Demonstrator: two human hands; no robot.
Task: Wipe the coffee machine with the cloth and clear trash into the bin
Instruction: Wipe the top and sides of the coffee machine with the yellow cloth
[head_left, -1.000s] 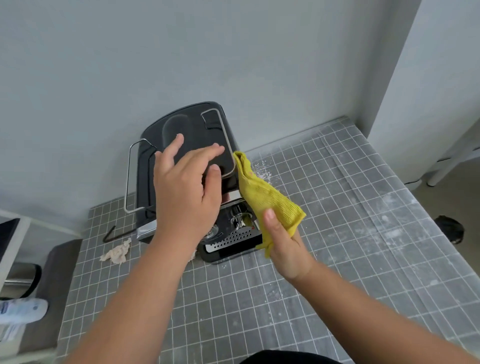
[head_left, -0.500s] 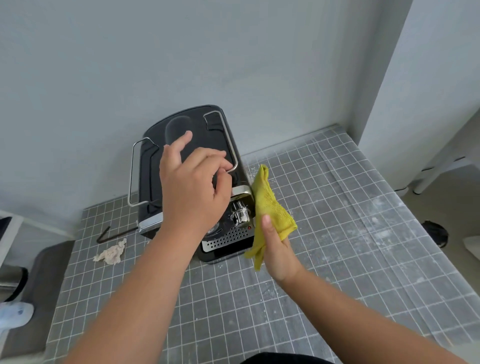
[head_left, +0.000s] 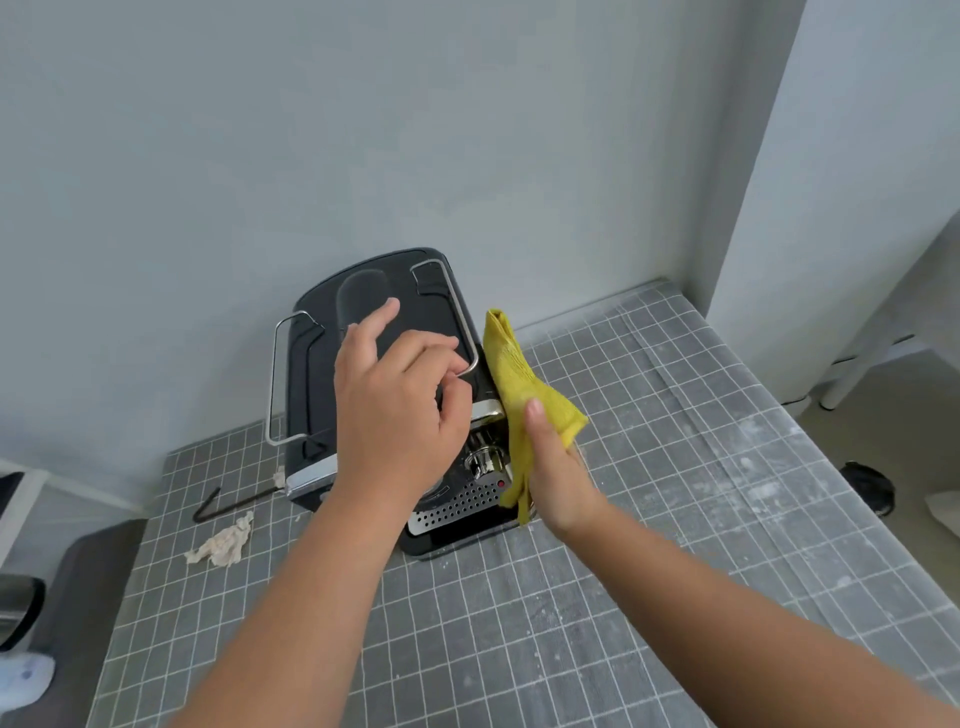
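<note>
The black coffee machine (head_left: 374, 364) stands on the gridded counter (head_left: 649, 519) against the wall; it looks rigid, glossy and fairly heavy, so the left hand (head_left: 400, 410), fingers curled loosely on its top by the wire rail, is probably bracing it. The right hand (head_left: 558, 467) presses the soft, limp yellow cloth (head_left: 519, 384) flat against the machine's right side, thumb pinning the folds; gripping it bunched seems best.

Black coffee machine (head_left: 363, 317) upright on grid mat, against wall. Folded yellow cloth (head_left: 519, 395) pressed flat to its right side. Crumpled tissue scrap (head_left: 221, 543) lies left-front.
</note>
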